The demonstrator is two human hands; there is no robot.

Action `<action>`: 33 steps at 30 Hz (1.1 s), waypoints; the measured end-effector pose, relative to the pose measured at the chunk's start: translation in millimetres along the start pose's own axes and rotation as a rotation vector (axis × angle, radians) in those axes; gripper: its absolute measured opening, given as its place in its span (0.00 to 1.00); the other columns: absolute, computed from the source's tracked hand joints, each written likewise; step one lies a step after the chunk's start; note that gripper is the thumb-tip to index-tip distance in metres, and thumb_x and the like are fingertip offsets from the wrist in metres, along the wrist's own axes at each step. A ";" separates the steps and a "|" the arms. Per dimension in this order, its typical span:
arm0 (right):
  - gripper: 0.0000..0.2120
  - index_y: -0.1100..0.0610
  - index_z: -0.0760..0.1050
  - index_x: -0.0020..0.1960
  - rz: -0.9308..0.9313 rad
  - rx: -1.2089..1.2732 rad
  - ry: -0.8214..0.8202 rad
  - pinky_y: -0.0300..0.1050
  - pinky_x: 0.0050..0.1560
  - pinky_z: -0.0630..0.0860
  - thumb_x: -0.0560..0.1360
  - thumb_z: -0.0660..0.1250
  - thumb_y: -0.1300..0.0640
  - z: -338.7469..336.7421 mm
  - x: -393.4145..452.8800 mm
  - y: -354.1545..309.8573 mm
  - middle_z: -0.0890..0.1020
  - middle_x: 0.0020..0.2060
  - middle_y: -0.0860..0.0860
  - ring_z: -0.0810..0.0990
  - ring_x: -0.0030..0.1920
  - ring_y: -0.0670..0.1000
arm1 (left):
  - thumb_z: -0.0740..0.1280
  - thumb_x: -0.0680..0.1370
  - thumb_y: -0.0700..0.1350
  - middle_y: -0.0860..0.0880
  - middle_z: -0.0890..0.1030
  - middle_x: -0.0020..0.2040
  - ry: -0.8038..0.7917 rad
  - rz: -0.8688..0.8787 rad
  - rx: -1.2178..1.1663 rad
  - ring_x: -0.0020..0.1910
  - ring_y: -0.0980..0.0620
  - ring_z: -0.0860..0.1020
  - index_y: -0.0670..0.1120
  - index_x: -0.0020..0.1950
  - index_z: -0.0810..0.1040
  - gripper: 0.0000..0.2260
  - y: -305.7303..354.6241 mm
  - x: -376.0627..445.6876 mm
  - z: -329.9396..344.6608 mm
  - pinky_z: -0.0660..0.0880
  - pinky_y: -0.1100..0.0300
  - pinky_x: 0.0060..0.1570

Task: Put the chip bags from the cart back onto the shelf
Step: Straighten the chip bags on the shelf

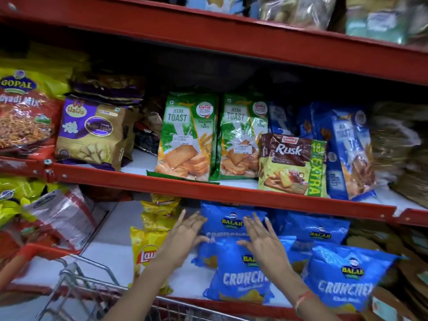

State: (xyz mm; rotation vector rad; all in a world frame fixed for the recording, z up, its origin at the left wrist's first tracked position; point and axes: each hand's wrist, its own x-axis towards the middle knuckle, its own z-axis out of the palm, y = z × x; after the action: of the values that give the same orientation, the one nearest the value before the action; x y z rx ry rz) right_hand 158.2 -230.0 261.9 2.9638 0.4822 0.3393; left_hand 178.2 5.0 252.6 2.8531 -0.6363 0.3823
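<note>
We see both hands laid flat on the blue chip bag (234, 222) at the back of the lower shelf (108, 249); the left hand (185, 235) rests on its 9 o'clock edge and the right hand (259, 235) on its face toward 3 o'clock. The fingers (251, 224) of both hands are spread and extended, pressing rather than gripping, so nothing is clasped. A second blue bag (240, 276) lies in front of the first, toward 6 o'clock, overlapping it, and a third blue bag (345, 276) sits beside that at 3 o'clock. Yellow chip bags (148, 251) stand at 9 o'clock of the left hand. The cart (76, 288) shows at 7 o'clock; its contents are not visible. We judge the step to be seating the bag: we would push evenly with both palms, keep pressure light so the chips do not crush, and square it upright against the row behind.
</note>
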 end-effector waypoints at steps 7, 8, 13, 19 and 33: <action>0.17 0.51 0.67 0.69 0.039 -0.050 -0.044 0.52 0.76 0.39 0.83 0.51 0.52 23.5 -34.7 99.4 0.66 0.73 0.49 0.56 0.76 0.52 | 0.58 0.82 0.42 0.49 0.73 0.70 -0.103 0.029 -0.055 0.74 0.60 0.60 0.44 0.66 0.71 0.13 42.7 25.8 22.2 0.41 0.61 0.76; 0.20 0.51 0.74 0.65 0.029 -0.023 -0.017 0.50 0.75 0.39 0.83 0.46 0.51 23.7 -37.3 103.5 0.73 0.68 0.48 0.64 0.73 0.51 | 0.58 0.82 0.39 0.49 0.73 0.70 -0.105 0.023 -0.017 0.74 0.60 0.59 0.44 0.66 0.71 0.13 43.2 26.4 23.3 0.40 0.61 0.76; 0.28 0.55 0.84 0.45 0.056 0.069 0.015 0.51 0.67 0.63 0.48 0.78 0.75 21.2 -29.2 89.8 0.87 0.41 0.48 0.85 0.49 0.46 | 0.56 0.82 0.41 0.50 0.74 0.69 -0.151 -0.039 -0.007 0.73 0.57 0.63 0.45 0.63 0.74 0.12 31.1 23.2 9.9 0.43 0.61 0.76; 0.23 0.56 0.72 0.64 0.015 0.144 -0.014 0.43 0.77 0.48 0.72 0.62 0.73 26.6 -9.9 67.0 0.79 0.63 0.53 0.72 0.67 0.45 | 0.54 0.82 0.39 0.51 0.69 0.73 -0.232 -0.113 0.044 0.75 0.57 0.59 0.46 0.68 0.69 0.15 14.1 13.4 -3.5 0.44 0.59 0.76; 0.41 0.53 0.48 0.76 0.169 0.197 0.112 0.45 0.76 0.40 0.71 0.34 0.30 18.7 -76.8 150.9 0.50 0.76 0.47 0.30 0.70 0.36 | 0.42 0.74 0.64 0.50 0.62 0.75 0.084 0.018 0.104 0.75 0.50 0.58 0.46 0.73 0.61 0.34 136.8 33.4 20.1 0.31 0.48 0.69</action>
State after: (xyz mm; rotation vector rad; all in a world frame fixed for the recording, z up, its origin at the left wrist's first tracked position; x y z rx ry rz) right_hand 136.7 -398.6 251.4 3.1992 0.2913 0.5042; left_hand 151.5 -134.4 261.2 2.9122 -0.6453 0.5507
